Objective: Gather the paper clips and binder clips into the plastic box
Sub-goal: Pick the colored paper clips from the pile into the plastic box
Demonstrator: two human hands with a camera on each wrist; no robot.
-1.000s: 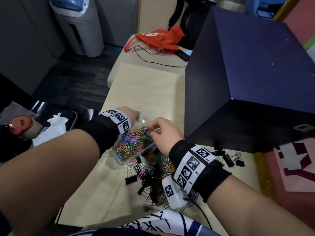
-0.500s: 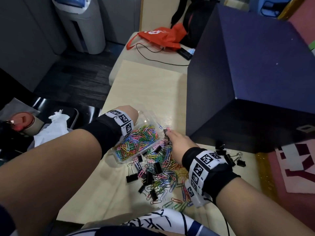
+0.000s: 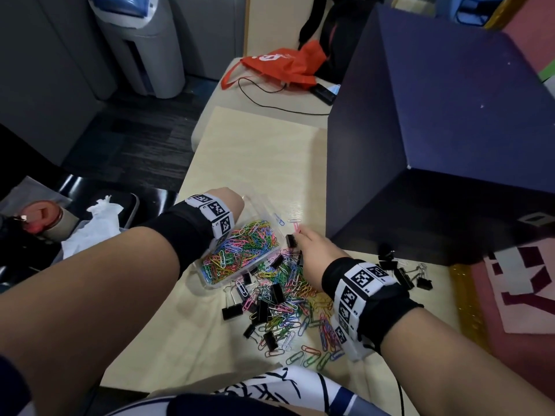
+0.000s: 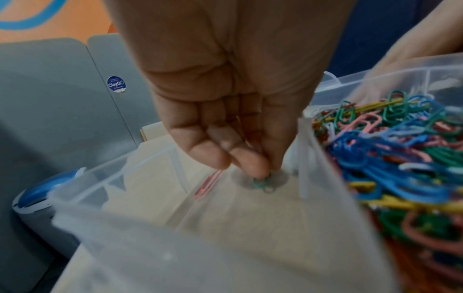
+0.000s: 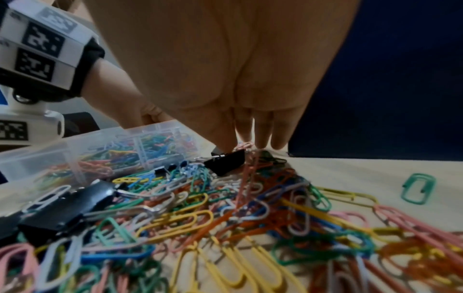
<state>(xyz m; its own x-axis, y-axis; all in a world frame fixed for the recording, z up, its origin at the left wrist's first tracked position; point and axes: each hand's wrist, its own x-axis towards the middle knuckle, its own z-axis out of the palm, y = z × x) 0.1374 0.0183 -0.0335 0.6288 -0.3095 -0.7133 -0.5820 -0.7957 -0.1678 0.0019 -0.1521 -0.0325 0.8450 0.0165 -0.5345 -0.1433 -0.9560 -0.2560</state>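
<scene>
A clear plastic box (image 3: pixel 271 217) on the pale table holds a heap of coloured paper clips (image 3: pixel 240 250). My left hand (image 3: pixel 232 202) grips the box's far left wall, its fingertips (image 4: pixel 250 166) curled over the plastic beside a nearly bare compartment. Loose paper clips and black binder clips lie in a pile (image 3: pixel 288 298) in front of the box. At the pile's far end my right hand (image 3: pixel 298 236) pinches a pink paper clip (image 5: pixel 244 147), with a black binder clip (image 5: pixel 225 163) against the thumb.
A big dark blue box (image 3: pixel 435 130) stands close on the right, with several binder clips (image 3: pixel 402 271) at its foot. An orange bag (image 3: pixel 279 67) and a cable lie at the far end. The table's left edge (image 3: pixel 186 187) drops to a chair.
My right hand came down from over the box to the pile and now sits at its far end beside the box. The left hand keeps its hold on the box.
</scene>
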